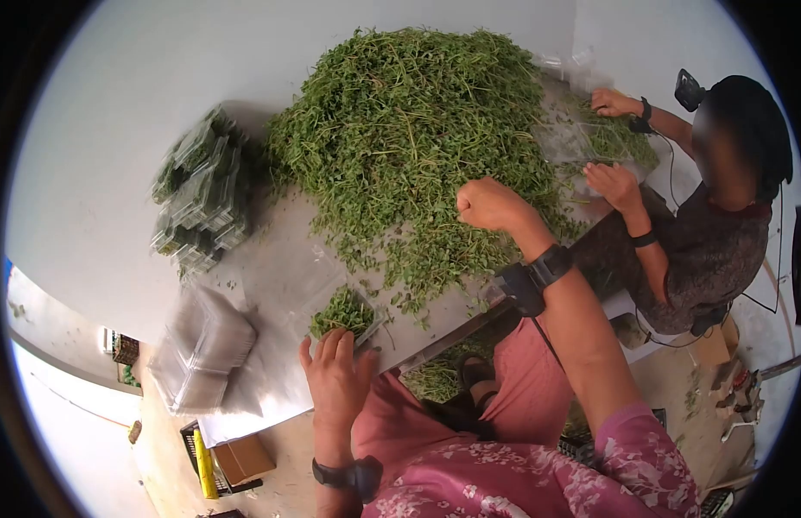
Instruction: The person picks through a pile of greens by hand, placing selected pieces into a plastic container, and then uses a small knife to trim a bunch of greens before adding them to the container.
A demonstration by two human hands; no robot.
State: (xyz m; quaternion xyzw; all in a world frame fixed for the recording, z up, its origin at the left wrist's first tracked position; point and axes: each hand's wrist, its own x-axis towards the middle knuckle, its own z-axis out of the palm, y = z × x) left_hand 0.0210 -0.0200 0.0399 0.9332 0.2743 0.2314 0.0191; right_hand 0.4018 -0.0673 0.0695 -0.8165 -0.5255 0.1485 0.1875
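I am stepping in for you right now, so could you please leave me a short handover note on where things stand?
Left hand: open, fingertips at the near edge of the open clear tray, partly filled with greens.
Right hand: closed in a fist at the near edge of the loose herb pile.
Done: a stack of filled packs stands left of the pile.
Left: most of the pile is loose; empty trays are stacked beside the left hand.
A co-worker handles herbs at the pile's right side.
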